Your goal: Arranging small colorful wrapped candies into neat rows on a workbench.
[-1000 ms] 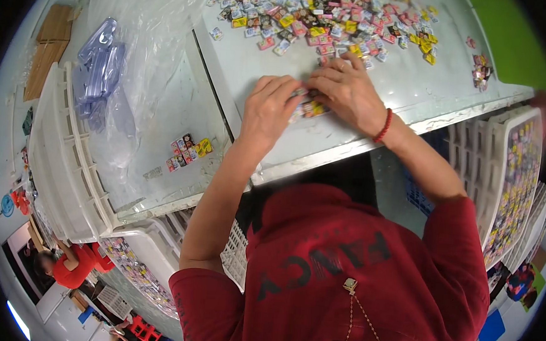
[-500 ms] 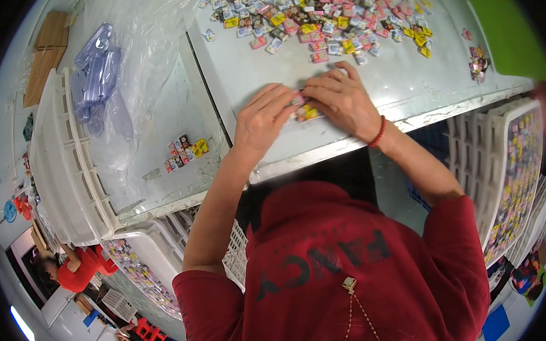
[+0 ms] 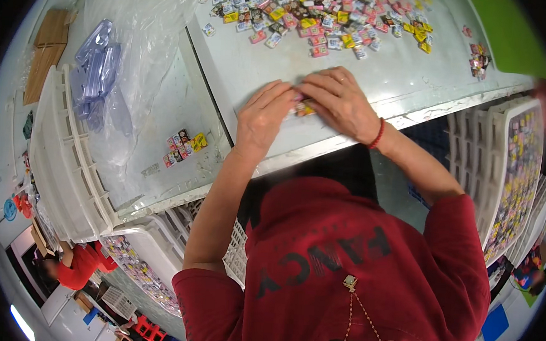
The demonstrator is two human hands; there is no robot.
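- Now we see our left hand [image 3: 265, 117] and our right hand [image 3: 340, 101] close together near the front edge of the white table [image 3: 254, 63].
- Between the fingertips sits a little row of tiny packets [image 3: 304, 108], pink and yellow. Both hands touch it and press it flat.
- Our left hand is flat, with fingers close together, resting on the row. Our right hand is bent over it, fingertips pinching the top. We cannot tell if either hand lifts any packet.
- We think these packets are very light and a bit slippery, like candy wrappers. They would slide or scatter if we push too hard. Holding the row from both ends with soft fingertips looks best.
- Far back on the table lies a big pile of packets [image 3: 320, 14].
- To the left, a small bunch of packets [image 3: 184, 147] lies on clear plastic sheet [image 3: 143, 44].
- White trays [image 3: 67, 158] stand on the left side, and more trays [image 3: 504, 166] with packets are on the right.
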